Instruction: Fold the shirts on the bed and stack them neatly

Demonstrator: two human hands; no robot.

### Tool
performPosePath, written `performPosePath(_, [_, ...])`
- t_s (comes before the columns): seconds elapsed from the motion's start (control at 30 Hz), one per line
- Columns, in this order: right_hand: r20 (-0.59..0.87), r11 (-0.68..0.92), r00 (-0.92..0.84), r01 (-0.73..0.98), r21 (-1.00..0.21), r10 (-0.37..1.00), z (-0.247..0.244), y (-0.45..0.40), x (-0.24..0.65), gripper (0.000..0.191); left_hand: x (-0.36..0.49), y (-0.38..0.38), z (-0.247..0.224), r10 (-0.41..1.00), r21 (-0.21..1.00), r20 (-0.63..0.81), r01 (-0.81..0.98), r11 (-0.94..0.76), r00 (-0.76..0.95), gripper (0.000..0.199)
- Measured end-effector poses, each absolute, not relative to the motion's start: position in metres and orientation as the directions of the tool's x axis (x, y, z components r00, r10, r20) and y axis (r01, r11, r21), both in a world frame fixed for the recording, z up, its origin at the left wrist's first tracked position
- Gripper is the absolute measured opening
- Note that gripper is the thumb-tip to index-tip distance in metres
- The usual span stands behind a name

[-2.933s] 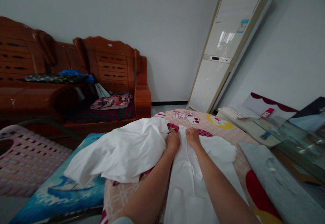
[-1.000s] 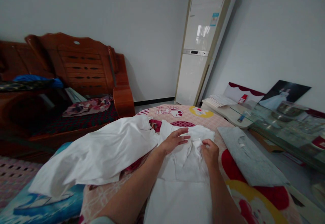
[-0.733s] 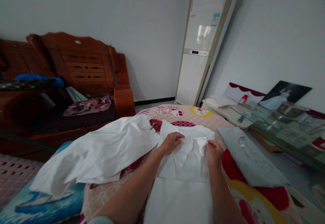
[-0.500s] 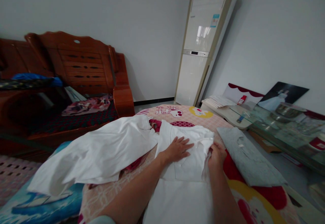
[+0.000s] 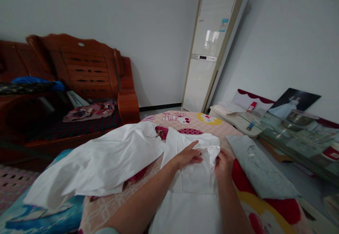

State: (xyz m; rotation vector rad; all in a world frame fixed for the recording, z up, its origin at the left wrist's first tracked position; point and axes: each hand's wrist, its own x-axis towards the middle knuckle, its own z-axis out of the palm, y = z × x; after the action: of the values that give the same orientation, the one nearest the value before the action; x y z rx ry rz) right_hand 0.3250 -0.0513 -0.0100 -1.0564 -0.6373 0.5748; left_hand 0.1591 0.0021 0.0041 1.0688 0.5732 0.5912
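A white shirt (image 5: 190,209) lies partly folded in front of me on a patterned pink blanket (image 5: 182,119). My left hand (image 5: 189,155) rests on the shirt's upper part, fingers spread and pointing right. At the shirt's right edge, my right hand (image 5: 224,161) pinches a gathered bit of the white cloth between thumb and fingers. To the left, a second white garment (image 5: 106,159) is spread out loosely, its lower end over a blue printed cloth. A folded grey garment (image 5: 261,167) lies on the right, apart from my right hand.
A wooden bench (image 5: 87,68) with a crumpled floral cloth (image 5: 90,111) stands at the left. A tall white air conditioner (image 5: 203,57) fills the corner. On the right are a glass shelf (image 5: 296,145) with metal bowls, a photo (image 5: 293,101) and stacked papers (image 5: 225,108).
My left hand has slid slightly lower on the shirt, its fingers less flat. My right hand has drawn the pinched edge a little inward to the left.
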Motion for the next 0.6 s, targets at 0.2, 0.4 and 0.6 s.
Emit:
performPosePath(0.2, [0.230, 0.249, 0.460, 0.020, -0.968, 0.858, -0.002, -0.057, 0.312, 0.016, 0.164, 0.002, 0.006, 0.763, 0.828, -0.151, -0.341, 0.445, 0.628, 0.055])
performPosePath(0.4, [0.265, 0.233, 0.446, 0.125, -0.964, 0.855, -0.004, -0.055, 0.306, 0.019, 0.148, 0.022, 0.006, 0.926, 0.946, 0.148, 0.223, -0.235, 0.349, 0.039])
performPosePath(0.6, [0.255, 0.168, 0.661, 0.193, -0.967, 0.706, -0.011, -0.048, 0.327, 0.028, 0.135, 0.025, 0.002, 0.924, 0.806, 0.177, 0.489, -0.334, 0.340, 0.037])
